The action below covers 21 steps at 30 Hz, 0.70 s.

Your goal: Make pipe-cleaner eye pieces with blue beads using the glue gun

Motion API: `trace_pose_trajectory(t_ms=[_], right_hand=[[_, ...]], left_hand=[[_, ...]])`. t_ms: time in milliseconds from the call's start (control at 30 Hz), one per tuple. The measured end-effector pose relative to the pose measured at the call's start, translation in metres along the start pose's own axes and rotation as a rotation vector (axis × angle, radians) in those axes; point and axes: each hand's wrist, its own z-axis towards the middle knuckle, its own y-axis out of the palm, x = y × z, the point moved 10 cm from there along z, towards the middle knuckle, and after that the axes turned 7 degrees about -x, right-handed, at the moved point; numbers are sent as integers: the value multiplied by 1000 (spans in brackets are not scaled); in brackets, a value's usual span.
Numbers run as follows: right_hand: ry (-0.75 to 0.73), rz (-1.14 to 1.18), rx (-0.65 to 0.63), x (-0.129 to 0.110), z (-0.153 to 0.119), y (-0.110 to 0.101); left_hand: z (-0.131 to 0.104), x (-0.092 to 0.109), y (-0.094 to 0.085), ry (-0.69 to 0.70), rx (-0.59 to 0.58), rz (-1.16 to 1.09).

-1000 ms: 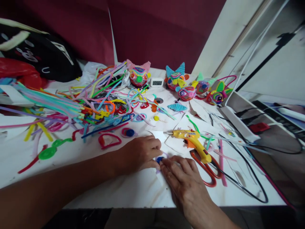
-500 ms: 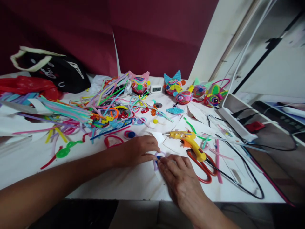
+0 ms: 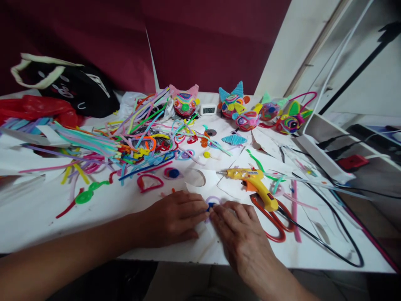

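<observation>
On the table near its front edge lies a small dark blue pipe-cleaner coil [image 3: 211,206], with a lavender pipe-cleaner loop [image 3: 214,198] curving around its far side. My left hand [image 3: 175,217] presses its closed fingertips against the coil from the left. From the right, the fingertips of my right hand [image 3: 239,230] hold the coil too, and they hide part of it. Just beyond my left hand sits another blue coil with a pink and red rim [image 3: 172,172]. A pink pipe-cleaner loop [image 3: 150,182] lies beside that one.
Right of my hands, a yellow glue gun [image 3: 258,184] lies over orange-handled scissors [image 3: 278,228], its black cord trailing right. Pipe cleaners [image 3: 90,140] heap up on the left. Decorated cat-faced balls [image 3: 185,102] and a small digital clock [image 3: 208,109] stand behind. A power strip [image 3: 328,161] is at right.
My left hand has lowered and flattened beside the blue coil, uncovering more of the paper behind it. More of the lavender loop shows. My right hand stays at the coil; the view has shifted slightly.
</observation>
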Motion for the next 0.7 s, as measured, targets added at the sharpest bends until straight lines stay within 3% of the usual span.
trace_pose_trajectory(t_ms=[467,567,700], right_hand=[[-20,34,80,-2,1,-10],[-16,83,80,-1,0,-12],[22,215,169,5,-9,-24]], left_hand=[[2,-3,5,-47,-58,-14],[1,-2,8,-42,-67,-21],[0,-1,9,-25,-72,11]])
